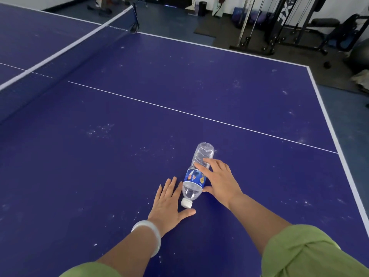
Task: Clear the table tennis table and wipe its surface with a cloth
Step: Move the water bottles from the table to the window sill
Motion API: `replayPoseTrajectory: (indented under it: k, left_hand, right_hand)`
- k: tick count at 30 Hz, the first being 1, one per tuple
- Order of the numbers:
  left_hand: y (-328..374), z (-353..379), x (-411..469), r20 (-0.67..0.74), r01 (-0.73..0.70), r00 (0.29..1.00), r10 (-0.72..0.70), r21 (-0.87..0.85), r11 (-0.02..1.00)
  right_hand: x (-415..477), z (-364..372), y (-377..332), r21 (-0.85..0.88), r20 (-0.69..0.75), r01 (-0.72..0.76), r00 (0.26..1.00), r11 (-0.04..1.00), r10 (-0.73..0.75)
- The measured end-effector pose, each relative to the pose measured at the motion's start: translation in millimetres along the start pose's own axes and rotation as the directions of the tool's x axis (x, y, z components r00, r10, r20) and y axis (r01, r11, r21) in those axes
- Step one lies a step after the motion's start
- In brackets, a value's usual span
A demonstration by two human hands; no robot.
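A clear plastic water bottle (pixel 196 177) with a blue label and white cap lies on its side on the blue table tennis table (pixel 119 156), cap towards me. My right hand (pixel 218 181) lies over the bottle's middle. Its fairly straight fingers rest on top, and its thumb is by the near side. My left hand (pixel 169 202) lies flat on the table just left of the bottle's neck, fingers spread, with the thumb stretched out below the cap. White dust specks dot the surface. No cloth is in view.
The net (pixel 65 56) runs across the upper left. The table's right edge (pixel 337 144) and far side edge border a floor with gym machines (pixel 283 25) and a mat.
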State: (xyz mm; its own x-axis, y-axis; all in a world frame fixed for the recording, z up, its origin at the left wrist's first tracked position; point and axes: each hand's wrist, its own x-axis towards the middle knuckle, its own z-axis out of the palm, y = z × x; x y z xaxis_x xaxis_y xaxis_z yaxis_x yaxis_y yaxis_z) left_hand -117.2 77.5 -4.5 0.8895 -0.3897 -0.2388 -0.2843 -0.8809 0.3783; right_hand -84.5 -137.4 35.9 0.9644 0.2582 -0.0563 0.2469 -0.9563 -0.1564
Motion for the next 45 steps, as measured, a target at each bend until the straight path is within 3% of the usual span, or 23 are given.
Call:
replayPoseTrajectory:
  k: [12, 24, 30, 36, 41, 45]
  left_hand:
    - [-6.0, -0.3, 0.8, 0.030, -0.016, 0.999, 0.018, -0.056, 0.998]
    - [-14.6, 6.0, 2.8, 0.058, -0.040, 0.997, 0.044, -0.063, 0.997]
    - [-9.3, 1.3, 2.2, 0.081, -0.023, 0.996, 0.025, -0.031, 0.999]
    - [-3.0, -7.8, -1.2, 0.121, -0.023, 0.992, 0.020, 0.020, 1.000]
    - [3.5, -15.2, -15.9, 0.139, -0.056, 0.989, 0.048, 0.053, 0.997]
    - [17.7, -29.0, -45.4, 0.110, -0.021, 0.994, 0.019, 0.019, 1.000]
  right_hand:
    - [20.4, -8.4, 14.8, -0.017, 0.056, 0.098, 0.994, 0.995, -0.097]
    - [-12.9, -12.7, 30.3, -0.008, 0.086, -0.131, 0.988, 0.991, 0.132]
    - [-55.5, -9.4, 28.1, -0.004, 0.144, -0.291, 0.947, 0.957, 0.288]
    - [-87.2, -28.4, 16.4, 0.311, 0.162, -0.512, 0.859, 0.801, 0.486]
    - [-111.9, -52.3, -12.7, 0.513, 0.183, -0.570, 0.803, 0.642, 0.567]
    - [-133.0, -64.1, -43.8, 0.600, 0.187, -0.548, 0.805, 0.583, 0.563]
